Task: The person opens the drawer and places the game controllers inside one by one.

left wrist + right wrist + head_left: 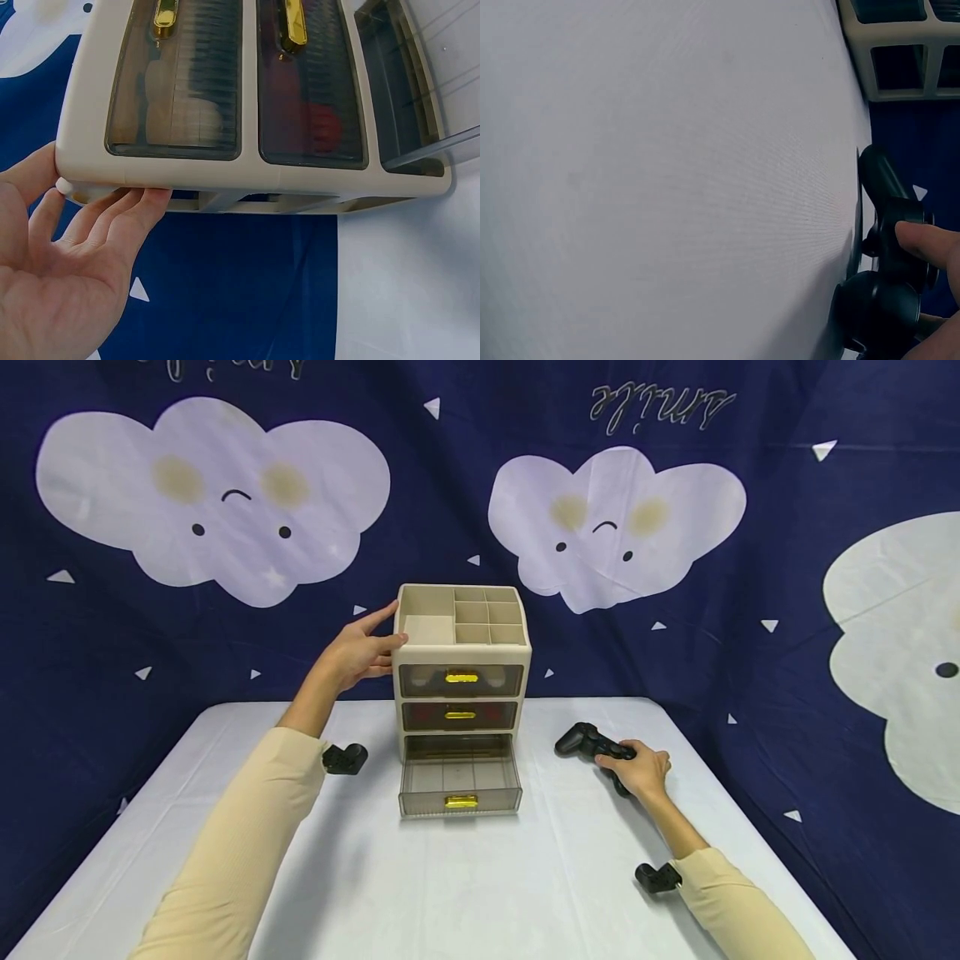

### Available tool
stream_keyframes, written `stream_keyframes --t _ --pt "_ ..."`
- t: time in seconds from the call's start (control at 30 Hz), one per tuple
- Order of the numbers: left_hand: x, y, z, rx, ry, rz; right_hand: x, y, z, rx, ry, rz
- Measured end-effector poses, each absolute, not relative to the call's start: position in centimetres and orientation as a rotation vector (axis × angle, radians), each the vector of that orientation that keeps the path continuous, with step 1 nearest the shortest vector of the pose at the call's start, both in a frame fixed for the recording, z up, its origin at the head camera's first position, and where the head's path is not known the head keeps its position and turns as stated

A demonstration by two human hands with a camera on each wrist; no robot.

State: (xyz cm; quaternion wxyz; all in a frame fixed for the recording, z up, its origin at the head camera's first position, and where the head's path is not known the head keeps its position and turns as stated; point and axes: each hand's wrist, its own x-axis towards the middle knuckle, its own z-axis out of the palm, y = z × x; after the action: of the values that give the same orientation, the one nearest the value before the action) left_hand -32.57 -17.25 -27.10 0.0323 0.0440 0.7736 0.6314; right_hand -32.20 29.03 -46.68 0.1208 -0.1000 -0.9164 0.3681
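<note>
A cream desktop organizer (pixel 462 656) stands on the table, its bottom drawer (pixel 461 802) pulled out and its two upper drawers closed. My left hand (pixel 356 652) rests on its upper left corner, thumb over the top edge and fairly straight fingers against the side. Those fingertips (pixel 154 199) touch the side wall in the left wrist view. To the organizer's right, my right hand (pixel 637 768) grips a black game controller (pixel 581 742) by its right end. The thumb (pixel 922 240) lies on the controller in the right wrist view.
The top of the organizer has several open compartments (pixel 489 614). The pulled-out clear drawer juts toward the front over the white tablecloth (pixel 450 893). A dark blue curtain (pixel 442 510) with cloud prints hangs right behind the table. A black wrist camera (pixel 345 759) sticks out from the left sleeve.
</note>
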Motion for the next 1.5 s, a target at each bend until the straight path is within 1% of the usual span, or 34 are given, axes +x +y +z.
stream_keyframes --t 0.47,0.93,1.1,1.33,1.5 --pt "-32.5 -17.3 -27.0 0.134 2.382 1.936 -32.0 28.7 -46.9 -0.297 -2.572 1.115" --pt "-32.5 -17.3 -26.8 0.135 2.379 1.929 -31.5 28.6 -45.0 -0.286 -2.589 1.134" --pt "-32.5 -17.2 -26.9 0.144 2.372 1.933 -31.2 28.2 -43.7 -0.213 -2.624 1.085" --pt "-32.6 -17.2 -26.8 0.144 2.384 1.926 -30.6 27.4 -41.5 -0.024 -2.668 1.004" --pt "-32.6 -17.3 -26.8 0.130 2.379 1.929 -30.1 26.8 -39.9 0.060 -2.702 0.972"
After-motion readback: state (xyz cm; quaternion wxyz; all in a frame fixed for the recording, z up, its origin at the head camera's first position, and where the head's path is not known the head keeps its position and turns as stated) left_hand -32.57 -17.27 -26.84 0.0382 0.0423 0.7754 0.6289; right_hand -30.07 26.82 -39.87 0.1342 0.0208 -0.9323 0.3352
